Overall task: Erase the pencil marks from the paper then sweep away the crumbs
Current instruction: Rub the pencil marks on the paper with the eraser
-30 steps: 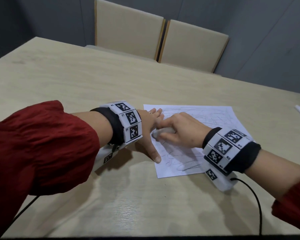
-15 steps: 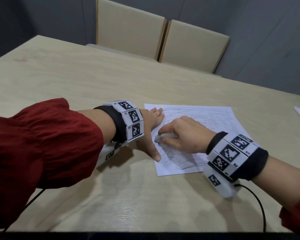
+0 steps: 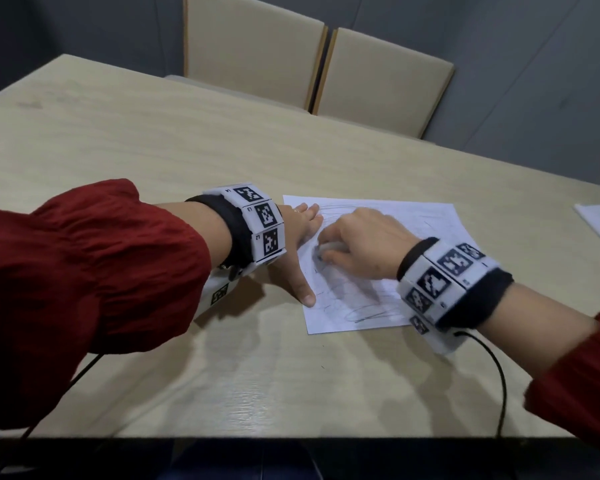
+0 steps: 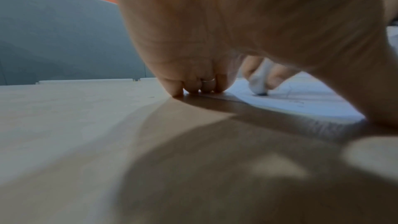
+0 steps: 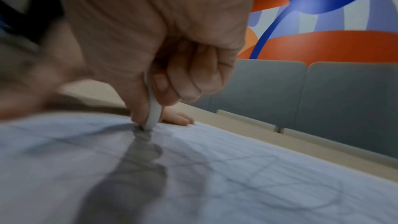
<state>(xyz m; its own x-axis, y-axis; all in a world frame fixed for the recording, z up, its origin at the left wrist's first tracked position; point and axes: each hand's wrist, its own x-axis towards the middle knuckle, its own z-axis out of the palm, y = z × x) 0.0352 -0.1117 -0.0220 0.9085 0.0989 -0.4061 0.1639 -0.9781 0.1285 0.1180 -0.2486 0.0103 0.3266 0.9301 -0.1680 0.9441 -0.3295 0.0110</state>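
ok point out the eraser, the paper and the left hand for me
eraser [image 4: 259, 81]: left wrist view, white body above its tip
paper [image 3: 426, 216]: head view, bare far right part
left hand [image 3: 297, 237]: head view, back of hand

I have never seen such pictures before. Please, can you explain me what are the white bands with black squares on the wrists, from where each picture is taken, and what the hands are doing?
No machine here: a person works with bare hands. The patterned white bands are worn on the wrists, and each wrist carries a camera. The wide picture comes from a camera on the head; the two close pictures look along each hand. On the wooden table lies a paper with pencil scribbles. The left hand lies flat, holding the paper's edge. The right hand grips a white eraser, whose tip touches the paper.
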